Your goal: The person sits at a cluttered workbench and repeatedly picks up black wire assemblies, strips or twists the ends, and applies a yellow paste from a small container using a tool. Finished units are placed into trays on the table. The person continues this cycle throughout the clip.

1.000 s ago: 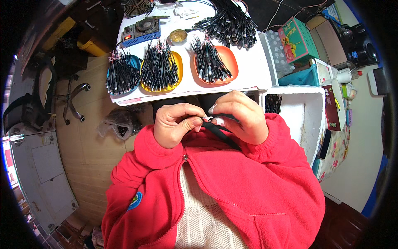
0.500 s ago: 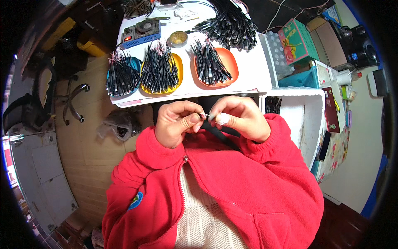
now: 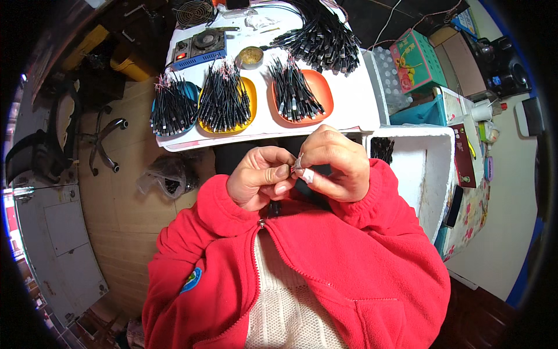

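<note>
Head | left hand [image 3: 258, 179], right hand [image 3: 337, 166] together before jacket [image 3: 354, 250] | fingers [image 3: 273, 174] pinching tiny item [image 3: 294, 170], kind unclear

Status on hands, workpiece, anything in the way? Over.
Left hand, right hand: fingertips together at a small piece, mostly hidden. Orange dish apart from hands. Nothing visibly in the way.

Floor [image 3: 131, 221] tan, plank-seamed, left of centre in the frame. From where I stand, the grey cabinet [image 3: 63, 230] shows a panelled front with marks on it, lower left; above it, a chair base [image 3: 100, 139] with splayed legs on casters. White-topped bench [image 3: 363, 107] at upper centre, brightly lit. Flowered cloth [image 3: 467, 231] over a side surface, right of frame; beyond it a pale expanse [image 3: 504, 203], wall or panel, cannot tell. Glare [image 3: 10, 212] at far left edge; upper left dim.
</note>
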The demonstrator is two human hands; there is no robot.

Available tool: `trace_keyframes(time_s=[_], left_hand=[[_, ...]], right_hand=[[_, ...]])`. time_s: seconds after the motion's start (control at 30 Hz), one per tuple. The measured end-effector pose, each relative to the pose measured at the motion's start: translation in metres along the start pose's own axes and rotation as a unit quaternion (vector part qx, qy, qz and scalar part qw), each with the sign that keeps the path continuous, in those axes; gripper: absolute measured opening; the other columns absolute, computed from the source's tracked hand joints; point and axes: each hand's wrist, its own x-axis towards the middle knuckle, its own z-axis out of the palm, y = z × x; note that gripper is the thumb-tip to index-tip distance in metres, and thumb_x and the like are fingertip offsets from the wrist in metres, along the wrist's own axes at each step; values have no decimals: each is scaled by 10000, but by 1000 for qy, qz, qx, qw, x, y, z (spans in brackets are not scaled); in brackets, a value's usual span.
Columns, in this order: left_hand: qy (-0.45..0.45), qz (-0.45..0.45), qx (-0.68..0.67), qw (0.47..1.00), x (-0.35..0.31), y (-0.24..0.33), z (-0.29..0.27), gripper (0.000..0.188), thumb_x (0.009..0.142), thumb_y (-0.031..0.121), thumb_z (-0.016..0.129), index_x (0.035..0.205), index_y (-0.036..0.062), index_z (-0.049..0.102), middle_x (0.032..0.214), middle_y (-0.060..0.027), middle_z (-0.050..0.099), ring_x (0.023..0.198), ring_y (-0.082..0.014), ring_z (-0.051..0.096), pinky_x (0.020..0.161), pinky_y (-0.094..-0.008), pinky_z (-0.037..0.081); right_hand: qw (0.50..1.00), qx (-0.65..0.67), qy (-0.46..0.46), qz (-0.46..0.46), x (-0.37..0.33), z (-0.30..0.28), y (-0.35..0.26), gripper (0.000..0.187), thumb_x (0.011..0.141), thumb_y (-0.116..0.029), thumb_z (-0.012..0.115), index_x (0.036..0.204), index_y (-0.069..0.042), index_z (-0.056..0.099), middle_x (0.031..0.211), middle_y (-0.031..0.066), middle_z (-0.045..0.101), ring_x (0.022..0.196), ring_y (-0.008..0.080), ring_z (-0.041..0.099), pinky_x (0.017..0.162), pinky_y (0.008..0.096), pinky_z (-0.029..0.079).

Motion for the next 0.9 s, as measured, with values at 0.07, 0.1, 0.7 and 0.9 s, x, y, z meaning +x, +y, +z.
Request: trace_keyframes(time_s=[0.07, 0.1, 0.7, 0.9], left_hand=[[44, 54, 139, 988, -4, 1, 7, 162, 922, 99, 619, 1037, -12, 648, 715, -47, 600, 566, -74, 476, 493, -199, 334], [61, 82, 207, 973, -6, 3, 10, 158, 916, 90, 627, 1032, -15, 649, 724, -51, 612, 577, -77, 496, 499, -196, 349], [172, 235, 478, 829, -19, 6, 31, 146, 869, -4, 668, 1011, -28, 686, 812, -58, 675, 671, -93, 602, 599, -213, 484], [129, 469, 768, 416, -7, 7, 25, 228, 768, -38, 688, 992, -62, 655, 785, -127, 647, 629, -240, 641, 536, -299, 511]], right_hand=[[991, 117, 39, 54, -6, 7, -4, 154, 758, 55, 698, 881, -4, 629, 853, 78, 607, 771, 173, 591, 682, 283, 474], [979, 174, 61, 83, -9, 13, -6, 135, 772, 58, 686, 877, 0, 625, 860, 77, 605, 782, 162, 586, 690, 278, 471], [900, -367, 40, -232, -1, 6, -14, 272, 603, -125, 712, 870, -72, 715, 1038, 31, 646, 880, 176, 553, 649, 297, 419], [933, -332, 134, -48, -1, 28, -10, 238, 624, -59, 746, 844, -74, 656, 946, 35, 620, 890, 225, 525, 704, 334, 428]])
